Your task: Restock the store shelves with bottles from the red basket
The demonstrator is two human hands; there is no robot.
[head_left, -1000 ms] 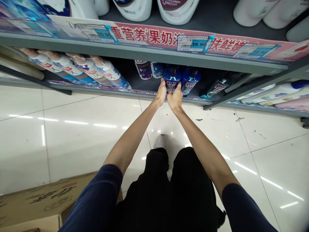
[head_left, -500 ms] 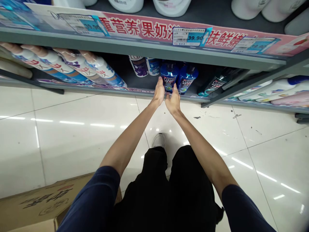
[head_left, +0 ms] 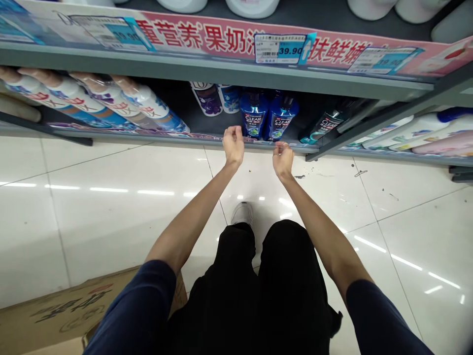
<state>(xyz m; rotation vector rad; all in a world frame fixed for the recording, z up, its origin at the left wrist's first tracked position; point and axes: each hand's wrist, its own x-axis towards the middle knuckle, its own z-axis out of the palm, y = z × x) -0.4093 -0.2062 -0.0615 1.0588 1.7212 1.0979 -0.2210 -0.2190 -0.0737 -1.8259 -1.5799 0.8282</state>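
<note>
Head view: the left hand (head_left: 233,146) and right hand (head_left: 283,160) hang just off the shelf lip (head_left: 185,136), both grips half-curled and empty, an upright blue CLEAR shampoo bottle (head_left: 253,114) up and inward of the left, a second CLEAR shampoo bottle (head_left: 279,117) nearly straight above the right.

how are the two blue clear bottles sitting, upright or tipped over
Upright: the left blue bottle and the right blue bottle both stand on the shelf with caps up and labels facing out.
</note>
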